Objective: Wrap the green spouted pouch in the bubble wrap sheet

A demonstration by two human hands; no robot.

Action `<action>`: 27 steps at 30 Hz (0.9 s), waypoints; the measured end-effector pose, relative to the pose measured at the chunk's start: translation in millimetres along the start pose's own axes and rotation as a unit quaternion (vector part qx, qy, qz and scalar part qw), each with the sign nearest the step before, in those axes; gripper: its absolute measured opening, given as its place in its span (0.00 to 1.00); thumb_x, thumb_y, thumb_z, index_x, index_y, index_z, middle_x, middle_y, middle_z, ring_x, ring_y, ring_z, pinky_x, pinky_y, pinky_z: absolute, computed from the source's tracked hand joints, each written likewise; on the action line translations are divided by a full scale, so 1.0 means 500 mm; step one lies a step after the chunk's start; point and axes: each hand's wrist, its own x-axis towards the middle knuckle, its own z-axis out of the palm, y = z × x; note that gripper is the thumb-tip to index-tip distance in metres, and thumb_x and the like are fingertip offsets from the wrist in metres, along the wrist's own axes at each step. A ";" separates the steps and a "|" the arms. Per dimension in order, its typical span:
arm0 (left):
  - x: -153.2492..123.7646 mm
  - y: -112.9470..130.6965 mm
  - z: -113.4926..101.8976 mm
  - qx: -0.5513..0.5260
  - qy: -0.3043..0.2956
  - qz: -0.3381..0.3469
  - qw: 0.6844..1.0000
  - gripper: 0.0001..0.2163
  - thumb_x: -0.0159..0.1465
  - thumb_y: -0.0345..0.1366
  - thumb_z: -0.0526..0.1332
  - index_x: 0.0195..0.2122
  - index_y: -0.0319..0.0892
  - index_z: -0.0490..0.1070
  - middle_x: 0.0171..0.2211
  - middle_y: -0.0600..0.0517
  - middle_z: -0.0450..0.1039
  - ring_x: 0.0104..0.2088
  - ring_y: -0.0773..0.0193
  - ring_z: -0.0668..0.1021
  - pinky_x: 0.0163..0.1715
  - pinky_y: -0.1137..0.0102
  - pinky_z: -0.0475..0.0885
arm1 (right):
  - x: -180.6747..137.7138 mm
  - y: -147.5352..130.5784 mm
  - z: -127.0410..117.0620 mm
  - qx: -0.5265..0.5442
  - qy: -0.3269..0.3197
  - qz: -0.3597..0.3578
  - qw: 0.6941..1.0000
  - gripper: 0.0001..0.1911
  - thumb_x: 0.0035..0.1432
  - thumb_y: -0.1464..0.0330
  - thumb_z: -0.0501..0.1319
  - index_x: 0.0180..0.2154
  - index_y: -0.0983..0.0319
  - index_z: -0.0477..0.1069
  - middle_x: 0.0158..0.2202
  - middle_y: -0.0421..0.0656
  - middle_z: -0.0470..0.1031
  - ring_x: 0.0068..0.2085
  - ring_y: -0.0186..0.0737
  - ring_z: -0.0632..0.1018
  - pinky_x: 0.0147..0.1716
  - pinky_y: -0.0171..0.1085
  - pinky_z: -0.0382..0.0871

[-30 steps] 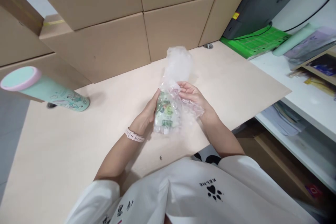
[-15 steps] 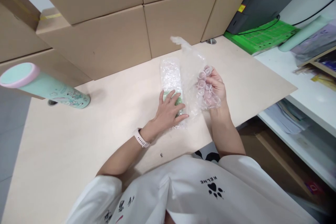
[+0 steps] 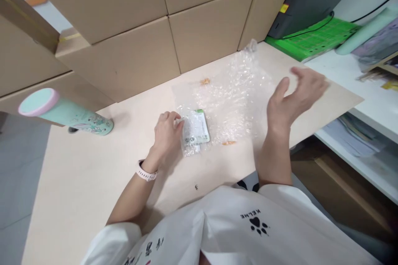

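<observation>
A sheet of clear bubble wrap lies spread out on the beige desk. A small green and white packet rests on its near left corner. My left hand, with a pale watch on the wrist, has its fingers curled at the packet's left edge and the wrap's corner. My right hand hovers above the desk to the right of the wrap, fingers apart, holding nothing and slightly blurred. Two small orange scraps lie on the wrap's edges.
A mint green bottle with a pink rim stands at the left. Stacked cardboard boxes line the back of the desk. A green mat under a dark device and a white shelf with papers are at the right.
The bubble wrap, bunched up in my right hand, now lies spread flat. My right hand let it go and moved right. My left hand slid to the packet's left edge.
</observation>
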 end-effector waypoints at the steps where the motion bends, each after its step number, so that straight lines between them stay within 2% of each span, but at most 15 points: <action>1: -0.006 -0.002 0.011 -0.017 -0.026 -0.013 0.999 0.05 0.64 0.34 0.59 0.41 0.44 0.70 0.36 0.48 0.72 0.36 0.56 0.74 0.38 0.62 0.69 | -0.014 -0.017 0.016 -0.023 -0.028 -0.021 0.999 0.15 0.69 0.63 0.49 0.46 0.59 0.72 0.48 0.53 0.72 0.52 0.56 0.70 0.51 0.57 0.60; 2: -0.012 -0.003 0.021 -0.037 -0.046 -0.024 0.998 0.06 0.64 0.35 0.58 0.41 0.44 0.70 0.35 0.49 0.72 0.34 0.58 0.74 0.37 0.63 0.69 | -0.031 -0.034 0.036 -0.039 -0.089 -0.043 0.994 0.14 0.68 0.63 0.50 0.42 0.59 0.73 0.43 0.52 0.74 0.47 0.54 0.72 0.52 0.57 0.60; 3: -0.016 -0.004 0.030 -0.056 -0.056 -0.033 0.996 0.07 0.64 0.35 0.58 0.42 0.44 0.70 0.35 0.49 0.72 0.32 0.60 0.74 0.36 0.64 0.69 | -0.048 -0.048 0.059 -0.045 -0.180 -0.064 0.981 0.14 0.67 0.63 0.52 0.37 0.59 0.74 0.39 0.50 0.75 0.44 0.53 0.73 0.51 0.55 0.61; 5: -0.024 -0.004 0.043 -0.090 -0.051 -0.045 0.994 0.07 0.64 0.35 0.57 0.43 0.44 0.70 0.36 0.49 0.72 0.30 0.61 0.74 0.36 0.64 0.69 | -0.083 -0.068 0.103 -0.072 -0.355 -0.100 0.927 0.17 0.66 0.63 0.53 0.28 0.59 0.73 0.32 0.50 0.75 0.42 0.53 0.72 0.49 0.55 0.62; 6: -0.026 -0.005 0.046 -0.109 -0.044 -0.053 0.992 0.08 0.64 0.35 0.57 0.44 0.44 0.70 0.36 0.49 0.72 0.30 0.62 0.74 0.36 0.64 0.70 | -0.097 -0.074 0.121 -0.079 -0.412 -0.107 0.901 0.19 0.66 0.63 0.53 0.25 0.60 0.72 0.31 0.51 0.75 0.41 0.53 0.73 0.49 0.55 0.62; 8: -0.029 -0.006 0.047 -0.167 -0.035 -0.084 0.982 0.10 0.64 0.36 0.58 0.46 0.45 0.70 0.36 0.50 0.73 0.30 0.62 0.75 0.35 0.65 0.70 | -0.117 -0.082 0.141 -0.063 -0.470 -0.099 0.875 0.19 0.66 0.63 0.54 0.24 0.60 0.72 0.30 0.50 0.75 0.41 0.52 0.73 0.48 0.53 0.62; 11: -0.028 -0.009 0.040 -0.314 -0.043 -0.182 0.931 0.15 0.63 0.40 0.60 0.51 0.45 0.67 0.33 0.52 0.73 0.29 0.64 0.76 0.32 0.68 0.71 | -0.125 -0.091 0.142 0.070 -0.499 -0.017 0.864 0.18 0.66 0.60 0.53 0.30 0.60 0.74 0.34 0.47 0.77 0.41 0.48 0.76 0.46 0.48 0.66; 13: -0.024 -0.011 0.036 -0.426 -0.081 -0.239 0.869 0.16 0.64 0.43 0.61 0.50 0.44 0.67 0.32 0.52 0.73 0.29 0.64 0.77 0.32 0.68 0.73 | -0.126 -0.105 0.134 0.201 -0.528 0.027 0.824 0.18 0.67 0.58 0.52 0.39 0.60 0.76 0.41 0.46 0.78 0.45 0.46 0.77 0.47 0.45 0.69; 15: -0.021 -0.016 0.034 -0.506 -0.145 -0.254 0.812 0.15 0.65 0.46 0.59 0.46 0.43 0.69 0.32 0.51 0.74 0.29 0.63 0.78 0.31 0.68 0.74 | -0.133 -0.122 0.129 0.296 -0.564 0.009 0.771 0.18 0.68 0.56 0.52 0.48 0.57 0.75 0.50 0.45 0.77 0.53 0.45 0.76 0.52 0.45 0.68; 17: -0.019 -0.026 0.035 -0.536 -0.174 -0.263 0.783 0.15 0.65 0.48 0.57 0.40 0.41 0.71 0.31 0.49 0.75 0.27 0.64 0.77 0.27 0.70 0.73 | -0.145 -0.136 0.128 0.318 -0.589 -0.054 0.741 0.19 0.68 0.56 0.52 0.54 0.53 0.72 0.57 0.43 0.73 0.59 0.45 0.72 0.58 0.47 0.65; 19: -0.022 -0.040 0.033 -0.534 -0.135 -0.295 0.781 0.16 0.66 0.48 0.55 0.37 0.40 0.72 0.28 0.50 0.75 0.25 0.66 0.75 0.24 0.72 0.71 | -0.158 -0.140 0.132 0.285 -0.590 -0.110 0.747 0.19 0.68 0.58 0.53 0.56 0.52 0.71 0.61 0.43 0.71 0.62 0.46 0.68 0.61 0.49 0.61; 21: -0.031 -0.055 0.027 -0.515 -0.056 -0.328 0.790 0.14 0.65 0.46 0.56 0.40 0.41 0.71 0.27 0.52 0.74 0.23 0.67 0.74 0.22 0.74 0.69 | -0.168 -0.131 0.139 0.224 -0.584 -0.135 0.768 0.21 0.66 0.59 0.56 0.58 0.54 0.69 0.62 0.46 0.69 0.63 0.48 0.67 0.62 0.52 0.61; 23: -0.047 -0.065 0.020 -0.484 0.004 -0.328 0.811 0.13 0.62 0.42 0.61 0.45 0.41 0.70 0.27 0.55 0.73 0.24 0.69 0.74 0.23 0.75 0.69 | -0.174 -0.118 0.146 0.169 -0.582 -0.139 0.783 0.24 0.63 0.61 0.58 0.59 0.57 0.67 0.61 0.49 0.69 0.63 0.51 0.67 0.61 0.53 0.62; 25: -0.067 -0.067 0.015 -0.448 0.017 -0.308 0.839 0.18 0.58 0.36 0.66 0.49 0.42 0.68 0.27 0.56 0.72 0.25 0.69 0.75 0.23 0.76 0.69 | -0.179 -0.108 0.150 0.140 -0.586 -0.136 0.786 0.24 0.62 0.63 0.59 0.60 0.58 0.67 0.60 0.51 0.68 0.61 0.52 0.68 0.60 0.53 0.64; 27: -0.084 -0.062 0.014 -0.415 -0.007 -0.292 0.862 0.23 0.56 0.34 0.67 0.52 0.42 0.66 0.27 0.57 0.72 0.24 0.69 0.75 0.22 0.76 0.69 | -0.184 -0.105 0.151 0.136 -0.584 -0.116 0.792 0.25 0.62 0.64 0.58 0.60 0.58 0.66 0.60 0.51 0.68 0.58 0.51 0.72 0.57 0.52 0.67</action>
